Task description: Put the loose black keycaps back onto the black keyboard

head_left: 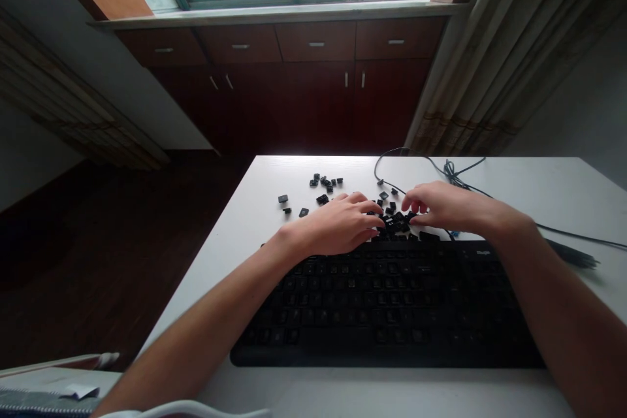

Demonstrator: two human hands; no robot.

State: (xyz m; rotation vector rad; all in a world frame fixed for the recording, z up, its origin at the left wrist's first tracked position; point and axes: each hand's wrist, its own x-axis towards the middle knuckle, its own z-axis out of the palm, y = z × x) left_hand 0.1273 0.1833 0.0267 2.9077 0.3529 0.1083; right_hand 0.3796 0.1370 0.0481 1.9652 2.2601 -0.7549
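A black keyboard (343,336) lies across the white table, with many of its key places looking bare in the dim light. Beyond its far edge is a heap of loose black keycaps (396,223). My left hand (343,222) reaches over the heap from the left, palm down, fingers stretched and slightly apart, the tips touching the nearest caps. From the right, my right hand (448,208) bends its fingers down at the heap's edge; thumb and fingertips are apart, with dark caps just beneath them. Whether it pinches a small cap is hard to see.
More keycaps (326,183) are scattered at the table's far left. A black cable (453,173) loops across the far right, near a bundle of dark strips (571,253). The white table (215,255) has its left edge beside the dark floor. Wooden cabinets (294,98) stand below the window.
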